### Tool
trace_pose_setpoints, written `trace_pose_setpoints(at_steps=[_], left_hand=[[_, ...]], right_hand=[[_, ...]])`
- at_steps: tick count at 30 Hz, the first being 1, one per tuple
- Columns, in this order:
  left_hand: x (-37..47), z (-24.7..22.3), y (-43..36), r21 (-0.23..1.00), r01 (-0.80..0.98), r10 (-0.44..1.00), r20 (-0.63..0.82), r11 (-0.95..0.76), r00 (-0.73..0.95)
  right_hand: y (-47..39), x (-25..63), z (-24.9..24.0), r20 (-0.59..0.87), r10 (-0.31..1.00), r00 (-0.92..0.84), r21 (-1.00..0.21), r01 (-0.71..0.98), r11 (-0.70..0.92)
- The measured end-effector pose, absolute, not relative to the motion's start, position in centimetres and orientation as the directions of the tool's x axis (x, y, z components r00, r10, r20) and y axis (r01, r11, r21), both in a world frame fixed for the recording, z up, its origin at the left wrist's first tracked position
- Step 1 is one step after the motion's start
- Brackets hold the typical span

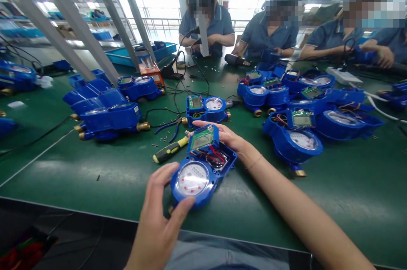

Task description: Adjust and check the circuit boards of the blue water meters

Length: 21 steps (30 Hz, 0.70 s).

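Note:
A blue water meter [194, 183] with a round white dial rests on the green bench in front of me, tilted. Its small circuit board with a display [202, 139] is propped up, and red and black wires show in the open compartment beneath. My left hand [162, 202] curls around the dial end, thumb on the near rim and fingers at the left side. Behind the raised display, my right hand [230, 139] grips the far end; its fingertips are partly hidden. A yellow-and-black screwdriver [170, 150] and dark-handled pliers [171, 129] lie just beyond the left side.
Another open meter [206, 109] stands behind. More blue meters crowd the right [299, 140] and left [108, 115]. Cables, loose screws, an orange device [151, 74] and a blue tray [119, 58] are farther back. Slanted metal posts [79, 28] rise at left. Several co-workers sit opposite.

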<state>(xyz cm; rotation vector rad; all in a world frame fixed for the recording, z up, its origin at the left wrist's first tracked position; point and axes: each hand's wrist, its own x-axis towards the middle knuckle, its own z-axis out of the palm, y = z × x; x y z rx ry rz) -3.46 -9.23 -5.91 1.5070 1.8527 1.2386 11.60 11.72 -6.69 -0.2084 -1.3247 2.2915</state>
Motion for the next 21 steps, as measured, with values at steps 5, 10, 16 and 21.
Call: trace_pose_setpoints(at_steps=[5, 10, 16, 21], left_hand=[[-7.8, -3.3, -4.0, 0.917, 0.387, 0.960, 0.190, -0.098, -0.206], [-8.0, -2.9, 0.5, 0.947, 0.285, 0.986, 0.115, -0.145, 0.120], [-8.1, -3.0, 1.8, 0.948, 0.282, 0.976, 0.091, -0.146, 0.200], [-8.5, -1.3, 2.9, 0.872, 0.377, 0.918, 0.176, -0.313, 0.356]], right_hand=[[11.4, 11.4, -6.3, 0.103, 0.474, -0.874, -0.851, -0.324, -0.414], [11.0, 13.8, -4.2, 0.060, 0.595, -0.802, -0.879, -0.325, -0.350], [4.9, 18.6, -3.4, -0.092, 0.915, -0.392, -0.929, -0.298, -0.221], [-3.6, 16.6, -6.2, -0.406, 0.901, -0.150, -0.866, -0.251, -0.432]])
